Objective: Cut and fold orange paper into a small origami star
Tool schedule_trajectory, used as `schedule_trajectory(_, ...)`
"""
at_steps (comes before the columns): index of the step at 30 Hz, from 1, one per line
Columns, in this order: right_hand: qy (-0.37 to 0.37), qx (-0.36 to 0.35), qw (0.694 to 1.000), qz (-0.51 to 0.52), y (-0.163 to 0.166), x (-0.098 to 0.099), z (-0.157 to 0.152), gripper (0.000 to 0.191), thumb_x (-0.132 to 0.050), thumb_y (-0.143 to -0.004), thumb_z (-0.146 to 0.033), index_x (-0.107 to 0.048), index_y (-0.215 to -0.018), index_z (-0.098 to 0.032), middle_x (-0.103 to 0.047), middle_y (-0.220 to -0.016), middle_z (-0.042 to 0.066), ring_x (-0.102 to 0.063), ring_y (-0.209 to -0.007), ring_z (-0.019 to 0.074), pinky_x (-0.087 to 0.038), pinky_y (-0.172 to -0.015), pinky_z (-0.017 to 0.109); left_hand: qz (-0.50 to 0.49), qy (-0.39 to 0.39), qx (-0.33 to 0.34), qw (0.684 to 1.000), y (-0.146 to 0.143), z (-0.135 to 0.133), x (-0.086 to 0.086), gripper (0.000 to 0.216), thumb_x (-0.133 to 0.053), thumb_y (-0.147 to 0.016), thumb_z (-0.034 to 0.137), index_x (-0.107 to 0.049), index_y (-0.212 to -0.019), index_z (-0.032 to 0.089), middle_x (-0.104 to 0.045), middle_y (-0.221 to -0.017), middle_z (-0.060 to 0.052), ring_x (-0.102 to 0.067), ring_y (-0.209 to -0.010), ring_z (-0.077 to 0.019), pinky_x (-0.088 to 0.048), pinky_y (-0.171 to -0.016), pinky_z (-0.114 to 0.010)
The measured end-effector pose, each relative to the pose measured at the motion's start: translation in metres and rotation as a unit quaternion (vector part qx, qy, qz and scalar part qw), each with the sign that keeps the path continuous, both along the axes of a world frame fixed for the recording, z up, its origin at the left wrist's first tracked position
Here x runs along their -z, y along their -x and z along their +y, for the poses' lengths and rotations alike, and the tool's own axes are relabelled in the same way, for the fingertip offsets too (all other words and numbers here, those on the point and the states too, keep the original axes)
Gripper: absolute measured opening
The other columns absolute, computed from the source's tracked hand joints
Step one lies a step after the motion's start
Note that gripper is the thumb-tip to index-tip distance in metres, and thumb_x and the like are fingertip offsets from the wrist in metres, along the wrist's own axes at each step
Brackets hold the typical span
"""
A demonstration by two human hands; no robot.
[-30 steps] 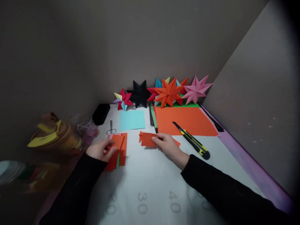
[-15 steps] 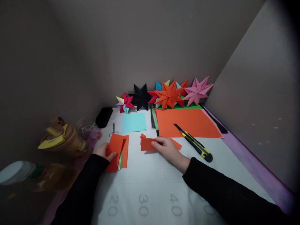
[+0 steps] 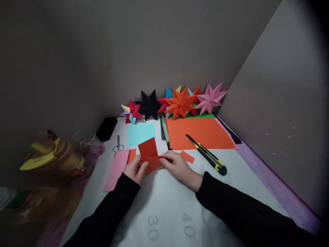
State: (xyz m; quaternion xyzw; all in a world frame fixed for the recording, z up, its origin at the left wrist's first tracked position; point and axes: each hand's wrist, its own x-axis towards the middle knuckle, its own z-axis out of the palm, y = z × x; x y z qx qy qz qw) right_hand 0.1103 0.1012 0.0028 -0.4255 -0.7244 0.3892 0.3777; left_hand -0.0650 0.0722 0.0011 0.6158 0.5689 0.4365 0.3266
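My left hand (image 3: 135,168) is closed on an orange piece of paper (image 3: 148,149) that stands tilted up above its fingers. In my right hand (image 3: 177,165), thumb and fingers pinch a second orange piece of paper (image 3: 154,162). The two pieces overlap between my hands, and the left thumb also touches the lower one. Left of my left hand lies a pink paper strip (image 3: 117,171) with orange paper (image 3: 132,155) partly behind it. A small orange paper offcut (image 3: 187,156) lies just beyond my right hand.
A black and yellow utility knife (image 3: 209,156) lies to the right, near a large orange sheet (image 3: 200,133). Light blue paper (image 3: 141,133), scissors (image 3: 118,145) and a black phone (image 3: 106,128) lie farther back. Folded paper stars (image 3: 181,103) lean against the wall. Pots (image 3: 51,154) stand at left.
My left hand has left the paper stack and moved right, bringing an orange piece against the one in my right hand. Pink paper now shows on the stack. The view has shifted slightly.
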Motion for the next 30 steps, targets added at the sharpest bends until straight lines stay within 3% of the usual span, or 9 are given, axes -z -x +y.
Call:
schedule_trajectory(4, 0.027, -0.006, 0.999, 0.034, 0.004, 0.005, 0.0, 0.011, -0.05, -0.078, -0.017, -0.058, -0.085, -0.019, -0.057, -0.079, 0.002, -0.054, -0.07, 0.0127, -0.042, -0.062, 0.025, 0.096, -0.028, -0.006, 0.995, 0.002, -0.006, 0.006, 0.033, -0.045, -0.081, 0.031, -0.059, -0.107, 0.016, -0.068, -0.084, -0.006, -0.063, -0.072, -0.0173, -0.049, -0.068, -0.027)
schedule_trajectory(7, 0.059, -0.003, 0.996, 0.07, 0.006, 0.007, 0.001, 0.024, -0.053, -0.075, -0.015, -0.052, -0.098, -0.02, -0.056, -0.086, 0.002, -0.053, -0.064, 0.0108, -0.041, -0.055, 0.023, 0.128, -0.089, 0.006, 0.988, 0.005, -0.007, 0.005, 0.03, -0.042, -0.082, 0.025, -0.06, -0.104, 0.016, -0.067, -0.092, -0.007, -0.062, -0.083, -0.0181, -0.047, -0.073, -0.028)
schedule_trajectory(9, 0.035, -0.026, 0.998, 0.055, 0.005, 0.006, 0.002, 0.016, -0.054, -0.074, -0.014, -0.056, -0.089, -0.02, -0.056, -0.083, 0.001, -0.053, -0.067, 0.0114, -0.042, -0.059, 0.023, 0.138, -0.117, 0.015, 0.983, 0.007, -0.006, 0.004, 0.028, -0.042, -0.082, 0.023, -0.06, -0.101, 0.016, -0.066, -0.093, -0.008, -0.06, -0.087, -0.018, -0.046, -0.075, -0.028)
schedule_trajectory(12, -0.01, -0.024, 0.999, 0.019, 0.001, 0.003, 0.005, 0.008, -0.053, -0.076, -0.014, -0.059, -0.073, -0.018, -0.056, -0.075, 0.001, -0.053, -0.072, 0.0129, -0.041, -0.066, 0.025, 0.179, -0.119, 0.007, 0.977, 0.012, -0.002, 0.006, 0.025, -0.044, -0.082, 0.025, -0.06, -0.098, 0.016, -0.066, -0.085, -0.007, -0.059, -0.076, -0.0166, -0.046, -0.068, -0.027)
schedule_trajectory(17, -0.015, -0.005, 1.0, -0.018, -0.001, 0.007, 0.008, 0.011, -0.052, -0.077, -0.013, -0.061, -0.077, -0.018, -0.059, -0.078, 0.002, -0.054, -0.074, 0.0137, -0.042, -0.067, 0.026, 0.245, -0.123, 0.027, 0.961, 0.022, 0.001, 0.014, 0.022, -0.047, -0.082, 0.03, -0.065, -0.079, 0.017, -0.064, -0.07, -0.005, -0.057, -0.068, -0.0157, -0.045, -0.063, -0.026)
schedule_trajectory(24, 0.0, -0.044, 0.998, -0.034, 0.007, 0.016, 0.007, 0.018, -0.053, -0.077, -0.014, -0.064, -0.091, -0.019, -0.064, -0.091, 0.004, -0.057, -0.085, 0.0161, -0.044, -0.078, 0.028, 0.292, -0.12, 0.04, 0.948, 0.022, 0.002, 0.032, 0.026, -0.045, -0.084, 0.031, -0.067, -0.085, 0.017, -0.065, -0.072, -0.005, -0.059, -0.068, -0.0162, -0.046, -0.062, -0.026)
schedule_trajectory(30, -0.001, -0.055, 0.998, -0.034, 0.007, 0.017, 0.008, 0.022, -0.05, -0.079, -0.012, -0.065, -0.093, -0.02, -0.064, -0.089, 0.004, -0.058, -0.086, 0.0164, -0.044, -0.079, 0.029, 0.313, -0.112, 0.037, 0.942, 0.02, 0.0, 0.03, 0.024, -0.046, -0.084, 0.028, -0.067, -0.086, 0.018, -0.067, -0.074, -0.004, -0.06, -0.07, -0.016, -0.046, -0.063, -0.026)
